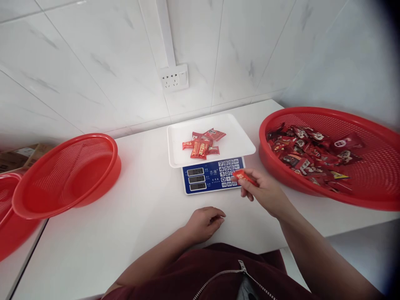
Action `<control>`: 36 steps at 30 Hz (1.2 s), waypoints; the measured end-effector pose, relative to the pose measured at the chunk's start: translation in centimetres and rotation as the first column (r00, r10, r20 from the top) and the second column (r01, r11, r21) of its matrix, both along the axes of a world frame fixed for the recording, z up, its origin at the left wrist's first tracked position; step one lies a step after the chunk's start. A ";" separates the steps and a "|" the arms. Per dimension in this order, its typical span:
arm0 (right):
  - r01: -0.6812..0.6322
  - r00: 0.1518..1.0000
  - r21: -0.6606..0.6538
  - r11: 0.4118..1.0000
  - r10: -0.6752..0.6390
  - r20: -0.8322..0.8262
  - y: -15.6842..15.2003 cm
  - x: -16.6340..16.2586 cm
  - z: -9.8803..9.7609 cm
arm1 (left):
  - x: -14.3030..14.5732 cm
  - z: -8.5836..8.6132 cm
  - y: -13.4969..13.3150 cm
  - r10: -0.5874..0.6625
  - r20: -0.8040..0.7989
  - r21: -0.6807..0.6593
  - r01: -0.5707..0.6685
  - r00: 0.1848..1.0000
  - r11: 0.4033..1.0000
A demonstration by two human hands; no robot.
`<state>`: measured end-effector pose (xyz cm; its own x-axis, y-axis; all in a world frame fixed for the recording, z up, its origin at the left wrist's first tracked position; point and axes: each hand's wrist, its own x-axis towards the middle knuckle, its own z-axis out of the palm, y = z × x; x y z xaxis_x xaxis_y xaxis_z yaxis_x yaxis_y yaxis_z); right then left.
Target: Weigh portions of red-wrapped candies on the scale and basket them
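The right hand [265, 192] hovers at centre frame, just right of the keypad of the scale [212, 175]. Its fingers [246, 189] are pinched shut on a red packet [244, 176], which overlaps the keypad's lower right corner. The left hand [204, 223] rests on the white bench [125, 233] below the scale, fingers curled loosely inward with nothing in them.

On the scale's white tray [237, 141], a small heap of packets [201, 145] sits left of centre, and the tray's right half is bare. A large red basket [268, 158] fills the right of the frame, holding a pile of packets [309, 152]. Its rim stands just beside the scale, and its near side lies close to the bench's front edge.

At the left, a tilted red basket [62, 175] leans across the bench's left edge onto another basket [12, 233]. A wide bare stretch of bench lies between it and the scale.
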<state>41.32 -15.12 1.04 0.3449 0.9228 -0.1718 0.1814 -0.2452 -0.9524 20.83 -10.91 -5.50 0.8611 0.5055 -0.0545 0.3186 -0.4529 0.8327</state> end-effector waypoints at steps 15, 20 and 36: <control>-0.015 0.964 0.123 0.992 -0.019 0.264 1.6 -0.2 -0.2 | -0.2 0.1 0.6 0.064 -0.030 -0.125 -0.068 0.997 0.990; -0.093 0.984 -0.079 0.993 0.103 0.143 -2.6 -1.6 -5.2 | -0.1 0.3 0.7 0.039 -0.010 -0.134 -0.040 0.999 0.990; -0.096 0.930 -0.055 0.994 0.109 0.350 -3.3 -2.8 -7.4 | -0.1 0.0 0.7 0.053 -0.006 -0.127 -0.053 0.999 0.991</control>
